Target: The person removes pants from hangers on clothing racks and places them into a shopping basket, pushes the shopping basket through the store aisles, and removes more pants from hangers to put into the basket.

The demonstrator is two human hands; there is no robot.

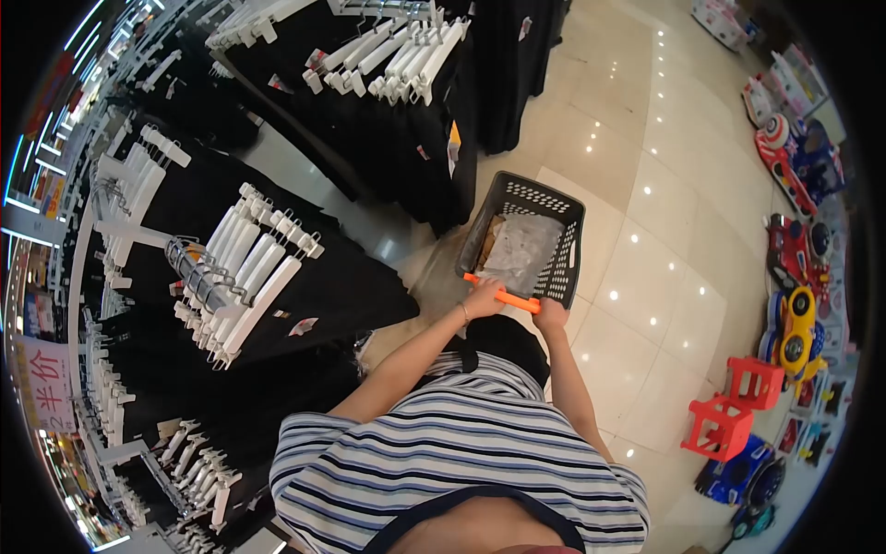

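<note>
In front of my body is a black plastic shopping basket (576, 231) with perforated sides and an orange handle (519, 301). My left hand (482, 298) wraps round the handle toward its left end. At the other end, my right hand (551, 316) is closed on the same handle, close to the basket's near right corner. Inside the basket lies a clear or greyish plastic-wrapped item (526, 245), with something brown (492, 242) along its left side. What the wrapping contains cannot be made out.
Racks of black trousers (341, 258) on white clip hangers (245, 263) crowd the left side, with another rack (397, 138) ahead. Glossy tiles (637, 249) form the aisle. Red plastic stools (720, 427) and ride-on toy cars (792, 337) line the right. A price sign (48, 388) hangs far left.
</note>
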